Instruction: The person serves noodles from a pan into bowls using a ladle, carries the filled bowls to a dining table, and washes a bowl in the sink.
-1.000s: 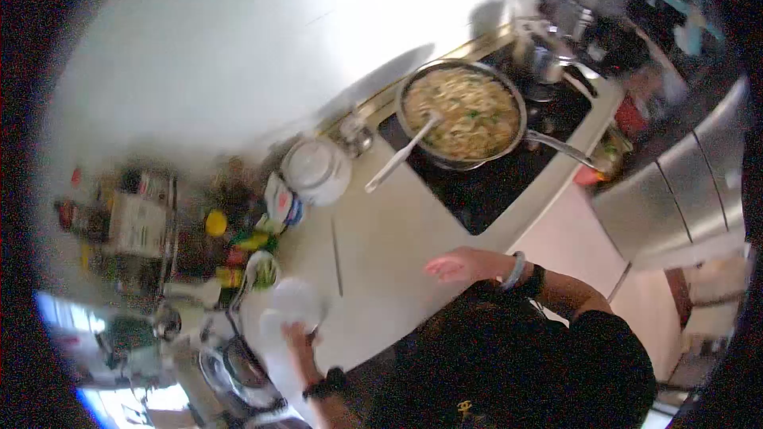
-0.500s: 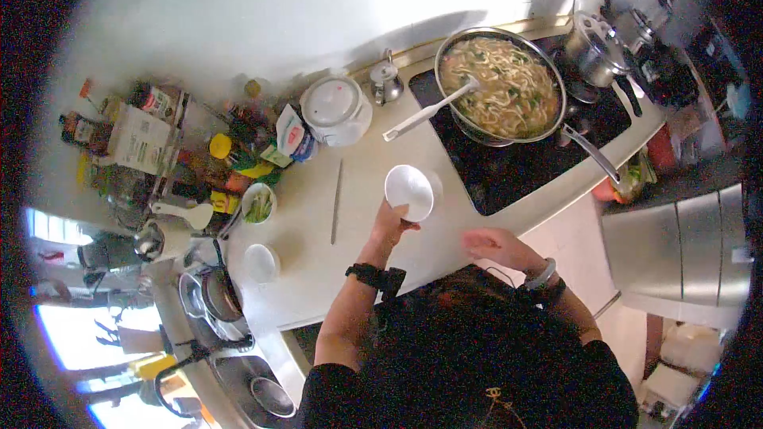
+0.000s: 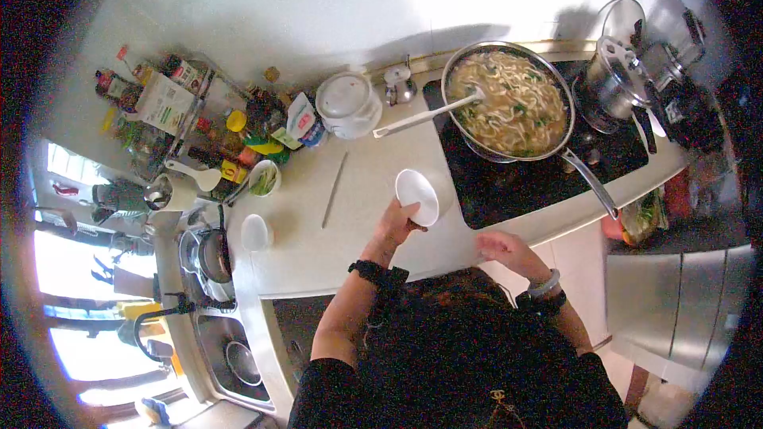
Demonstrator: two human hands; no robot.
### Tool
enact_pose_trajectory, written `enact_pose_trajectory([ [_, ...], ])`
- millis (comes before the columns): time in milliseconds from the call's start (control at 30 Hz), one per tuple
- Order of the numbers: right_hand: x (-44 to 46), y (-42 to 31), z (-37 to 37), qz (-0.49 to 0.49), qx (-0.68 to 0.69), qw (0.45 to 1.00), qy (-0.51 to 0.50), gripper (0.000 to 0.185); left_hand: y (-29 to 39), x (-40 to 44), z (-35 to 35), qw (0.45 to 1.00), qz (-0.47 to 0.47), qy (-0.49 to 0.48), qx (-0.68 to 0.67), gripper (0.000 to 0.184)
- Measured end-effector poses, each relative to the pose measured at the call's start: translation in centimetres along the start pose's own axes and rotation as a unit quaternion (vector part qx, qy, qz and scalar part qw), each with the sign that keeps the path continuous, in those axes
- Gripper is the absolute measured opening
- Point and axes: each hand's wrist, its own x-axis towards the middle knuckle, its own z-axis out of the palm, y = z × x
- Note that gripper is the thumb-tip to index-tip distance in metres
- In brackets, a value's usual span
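Observation:
My left hand (image 3: 393, 226) grips a small white bowl (image 3: 418, 197) by its near rim, thumb on the inside; the bowl is tilted over the counter and looks empty. Near the counter's front edge, my right hand (image 3: 509, 253) hangs with its fingers loosely stretched, holding nothing. Beyond both hands, a wide pan (image 3: 592, 184) full of noodles, broth and green leaves sits on the black cooktop (image 3: 477, 191). A white-handled utensil (image 3: 421, 119) rests across the pan's left rim, its head sunk in the noodles.
On the counter lie a thin metal stick (image 3: 335, 191), a second white bowl (image 3: 256, 233) and a bowl of greens (image 3: 264, 179). A lidded white pot (image 3: 348, 107), bottles and packets line the wall. A steel pot (image 3: 616, 83) stands right; the sink (image 3: 226, 353) is left.
The view has shifted a little. My left hand still holds the bowl, which is turned slightly more. My right hand stays by the counter edge, its fingers a bit more bent.

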Motion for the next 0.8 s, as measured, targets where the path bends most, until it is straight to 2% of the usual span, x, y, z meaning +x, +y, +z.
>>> enact_pose_trajectory([
  [100, 0.0, 0.5, -1.1, -0.001, -0.007, 1.0, -0.017, 0.037, -1.0, 0.0, 1.1, 0.999, -0.008, -0.01, 0.035, 0.053],
  [167, -0.2, 0.6, -1.3, -0.018, 0.033, 0.999, -0.011, 0.051, -1.6, -0.5, 2.5, 1.0, -0.002, 0.021, 0.023, 0.046],
  [200, -0.2, 0.4, -1.3, -0.017, 0.031, 0.999, -0.014, 0.051, -1.6, -0.8, 3.3, 0.999, 0.0, 0.024, 0.021, 0.046],
  [267, 0.4, -0.3, -0.7, -0.092, 0.054, 0.993, 0.051, 0.068, -1.4, -1.4, 4.8, 0.999, 0.039, 0.019, 0.015, 0.045],
  [300, 0.7, -0.9, -0.1, -0.091, 0.052, 0.993, 0.048, 0.068, -1.6, -1.4, 5.1, 0.999, 0.041, 0.021, 0.013, 0.045],
  [367, 1.6, -2.0, 0.8, -0.174, -0.009, 0.977, 0.12, 0.077, -1.9, -1.3, 5.4, 0.998, 0.04, 0.015, 0.038, 0.044],
  [500, 3.7, -0.8, 0.5, -0.148, -0.014, 0.979, 0.137, 0.077, -1.7, -2.5, 6.7, 0.995, 0.07, 0.004, 0.066, 0.048],
  [600, 4.4, -0.2, 0.5, -0.138, 0.004, 0.986, 0.093, 0.068, -0.9, -5.0, 7.4, 0.99, 0.082, 0.062, 0.094, 0.046],
  [667, 4.0, -0.2, 1.6, -0.071, 0.166, 0.983, 0.016, 0.06, -0.1, -7.8, 6.8, 0.99, 0.034, 0.048, 0.13, 0.049],
  [700, 3.7, -0.6, 2.7, -0.07, 0.166, 0.984, -0.012, 0.06, 0.6, -9.5, 6.5, 0.988, 0.044, 0.075, 0.128, 0.049],
  [767, 2.7, -1.9, 4.9, -0.04, 0.243, 0.968, -0.053, 0.051, 1.7, -12.9, 5.8, 0.976, -0.044, 0.083, 0.197, 0.052],
  [800, 2.2, -2.9, 6.2, -0.039, 0.241, 0.967, -0.075, 0.051, 1.7, -14.5, 4.6, 0.983, -0.032, 0.045, 0.176, 0.055],
])
